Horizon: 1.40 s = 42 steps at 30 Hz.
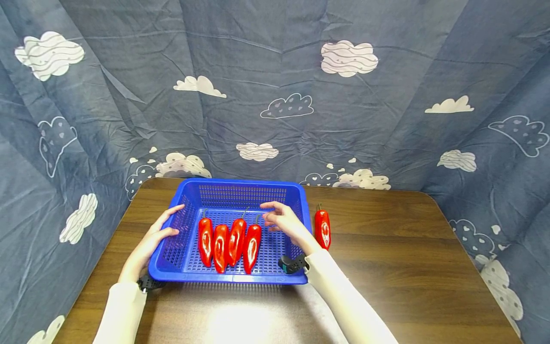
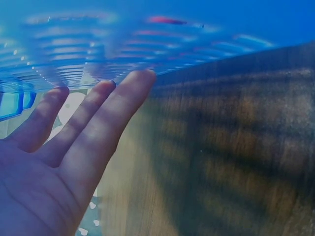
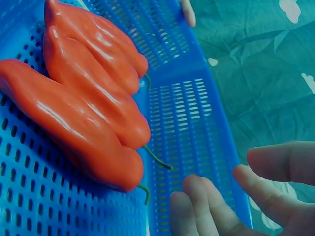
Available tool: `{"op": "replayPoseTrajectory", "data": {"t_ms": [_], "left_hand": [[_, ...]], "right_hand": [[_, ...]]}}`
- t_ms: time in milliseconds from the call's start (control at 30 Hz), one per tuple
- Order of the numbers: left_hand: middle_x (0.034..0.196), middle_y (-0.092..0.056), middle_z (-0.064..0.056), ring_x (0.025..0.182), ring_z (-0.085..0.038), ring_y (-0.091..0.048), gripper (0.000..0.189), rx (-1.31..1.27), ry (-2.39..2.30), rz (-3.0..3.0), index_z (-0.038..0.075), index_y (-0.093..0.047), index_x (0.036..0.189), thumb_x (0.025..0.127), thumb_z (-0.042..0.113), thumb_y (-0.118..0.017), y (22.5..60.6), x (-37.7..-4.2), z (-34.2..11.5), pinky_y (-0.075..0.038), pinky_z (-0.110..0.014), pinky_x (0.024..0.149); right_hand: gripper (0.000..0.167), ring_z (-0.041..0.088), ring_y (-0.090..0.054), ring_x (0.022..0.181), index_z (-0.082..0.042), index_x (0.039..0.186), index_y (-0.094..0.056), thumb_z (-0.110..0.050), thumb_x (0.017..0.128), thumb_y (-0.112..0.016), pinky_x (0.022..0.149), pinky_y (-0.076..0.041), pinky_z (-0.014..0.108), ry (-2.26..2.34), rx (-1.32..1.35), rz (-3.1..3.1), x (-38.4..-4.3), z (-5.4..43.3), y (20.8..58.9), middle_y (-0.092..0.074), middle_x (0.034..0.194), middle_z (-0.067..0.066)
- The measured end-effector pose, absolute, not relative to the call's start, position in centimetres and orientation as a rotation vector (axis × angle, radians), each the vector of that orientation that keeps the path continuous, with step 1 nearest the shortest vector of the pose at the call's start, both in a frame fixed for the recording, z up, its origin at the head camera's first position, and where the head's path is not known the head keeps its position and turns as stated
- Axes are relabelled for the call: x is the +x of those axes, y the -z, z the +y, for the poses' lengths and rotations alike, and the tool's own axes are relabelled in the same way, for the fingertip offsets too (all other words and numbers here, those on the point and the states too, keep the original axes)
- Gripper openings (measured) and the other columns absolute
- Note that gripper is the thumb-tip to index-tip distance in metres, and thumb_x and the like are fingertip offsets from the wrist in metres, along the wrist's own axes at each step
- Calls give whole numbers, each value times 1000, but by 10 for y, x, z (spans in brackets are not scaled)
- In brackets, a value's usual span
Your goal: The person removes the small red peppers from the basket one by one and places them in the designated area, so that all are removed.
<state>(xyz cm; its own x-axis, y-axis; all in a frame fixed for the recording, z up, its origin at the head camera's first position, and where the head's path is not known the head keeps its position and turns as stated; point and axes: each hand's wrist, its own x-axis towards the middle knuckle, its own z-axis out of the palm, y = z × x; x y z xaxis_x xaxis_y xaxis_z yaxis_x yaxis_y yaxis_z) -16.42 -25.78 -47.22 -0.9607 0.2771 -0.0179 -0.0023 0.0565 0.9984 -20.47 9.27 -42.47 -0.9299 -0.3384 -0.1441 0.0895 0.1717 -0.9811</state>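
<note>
A blue plastic basket (image 1: 234,278) stands on the wooden table with several long red peppers (image 1: 237,241) lying side by side in it, green stems pointing away. At its left side is my left hand (image 1: 148,243): thumb and one finger reach over the rim, while three fingers (image 2: 106,123) lie against the outside of the slotted wall. Inside the basket hovers my right hand (image 1: 287,223), fingers loosely bent and holding nothing, just right of the nearest pepper (image 3: 81,130) and its stem. Outside the right wall, another red pepper (image 1: 322,229) lies on the table.
The brown wooden table (image 1: 395,248) extends to the right of the basket. A dark grey-blue curtain (image 1: 292,134) with white clouds hangs behind and at both sides. Black bands (image 1: 294,264) sit on both wrists.
</note>
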Motion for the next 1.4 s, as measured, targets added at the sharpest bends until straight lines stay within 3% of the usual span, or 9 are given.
{"op": "replayPoseTrajectory", "data": {"t_ms": [133, 433, 700, 1067, 1200, 1400], "left_hand": [[142, -26, -24, 105, -24, -53, 60, 263, -2017, 2097, 21, -30, 149, 94, 2, -44, 472, -164, -258, -51, -36, 77], [141, -27, -24, 103, -28, -54, 60, 270, -2023, 2095, 20, -28, 149, 94, 1, -42, 473, -165, -258, -52, -38, 75], [141, -25, -26, 102, -29, -54, 60, 290, -2040, 2089, 22, -29, 149, 94, 1, -41, 474, -166, -258, -52, -40, 74], [136, -30, -23, 103, -26, -53, 61, 349, -2045, 2105, 21, -32, 148, 91, 2, -44, 476, -166, -260, -51, -36, 75], [139, -28, -24, 104, -26, -53, 61, 329, -2031, 2110, 23, -32, 148, 91, 3, -44, 475, -166, -259, -51, -37, 76], [143, -23, -26, 106, -25, -51, 60, 280, -2035, 2097, 19, -28, 150, 94, 1, -42, 473, -165, -258, -50, -38, 77]], "right_hand": [[40, 34, -61, 88, 10, 126, -51, 2, 88, -50, 81, -50, 49, 1787, -183, 2125, -205, 87, 426, -61, 92, 10], [39, 28, -61, 80, 9, 124, -52, 2, 86, -49, 76, -52, 45, 1729, -128, 2138, -207, 81, 431, -60, 89, 14], [40, 44, -59, 100, 8, 128, -49, 2, 88, -46, 84, -49, 51, 1635, -133, 2093, -208, 79, 430, -58, 105, 25], [43, 29, -58, 91, 2, 132, -49, -1, 89, -49, 84, -48, 51, 1492, -115, 2034, -209, 77, 435, -60, 110, 19], [44, 31, -58, 96, 0, 134, -49, -2, 90, -50, 84, -48, 52, 1441, -127, 2021, -209, 76, 436, -59, 114, 17], [45, 30, -56, 93, -3, 134, -50, -1, 89, -52, 83, -49, 51, 1396, -124, 2015, -207, 75, 439, -57, 107, 12]]}}
